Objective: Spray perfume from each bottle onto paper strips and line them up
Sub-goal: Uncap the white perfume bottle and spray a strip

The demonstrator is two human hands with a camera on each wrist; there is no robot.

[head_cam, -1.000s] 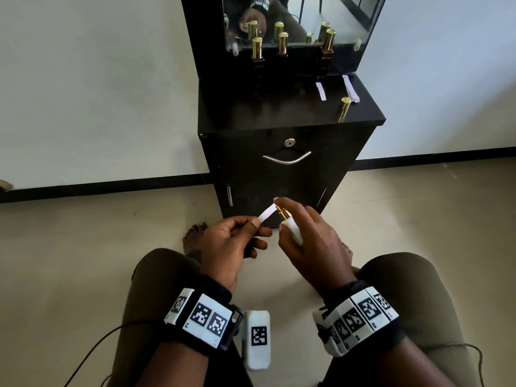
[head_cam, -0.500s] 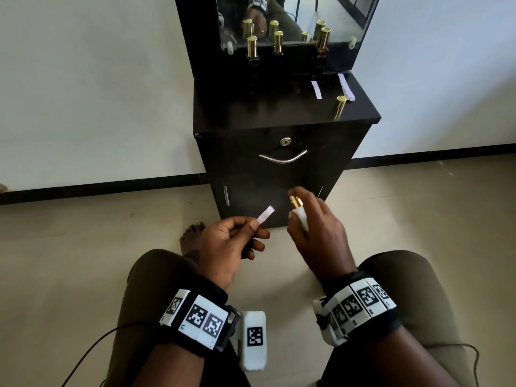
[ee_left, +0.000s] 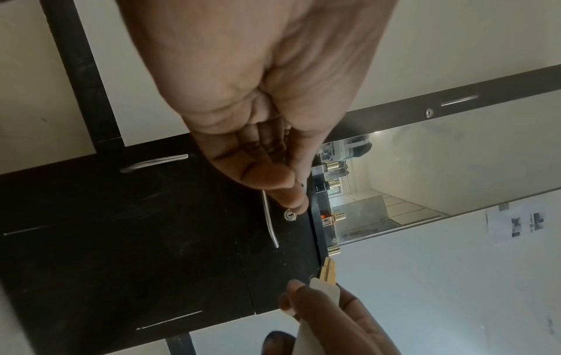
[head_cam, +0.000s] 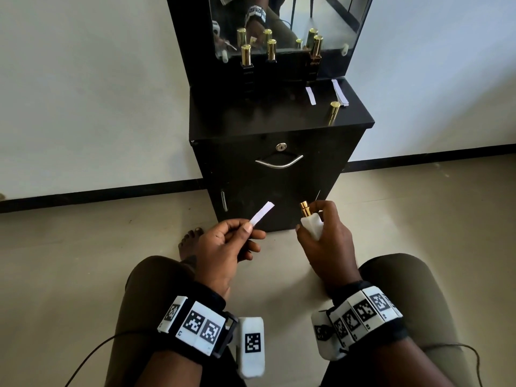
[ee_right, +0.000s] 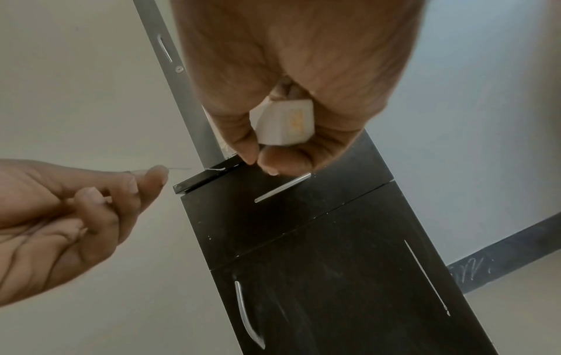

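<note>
My left hand (head_cam: 231, 244) pinches a white paper strip (head_cam: 262, 212) between thumb and forefinger, its free end pointing up and right. My right hand (head_cam: 324, 238) grips a small white perfume bottle (head_cam: 312, 224) with a bare gold nozzle (head_cam: 305, 208), a short gap right of the strip. The right wrist view shows the bottle's white base (ee_right: 285, 125) in my curled fingers and the strip edge-on (ee_right: 180, 168). Three gold-capped dark bottles (head_cam: 246, 58) stand at the back of the black cabinet top (head_cam: 251, 118). A loose gold cap (head_cam: 334, 110) stands near its right front corner.
One strip (head_cam: 310, 95) and a small stack of strips (head_cam: 340, 92) lie on the cabinet top at the right. A mirror (head_cam: 279, 20) rises behind the bottles. The cabinet front has a drawer handle (head_cam: 278, 163) and lock. My knees and a bare foot (head_cam: 190, 241) rest on the floor.
My hands have drawn apart: the strip moved left, away from the nozzle, and the bottle moved right. My forefinger has come off the nozzle top.
</note>
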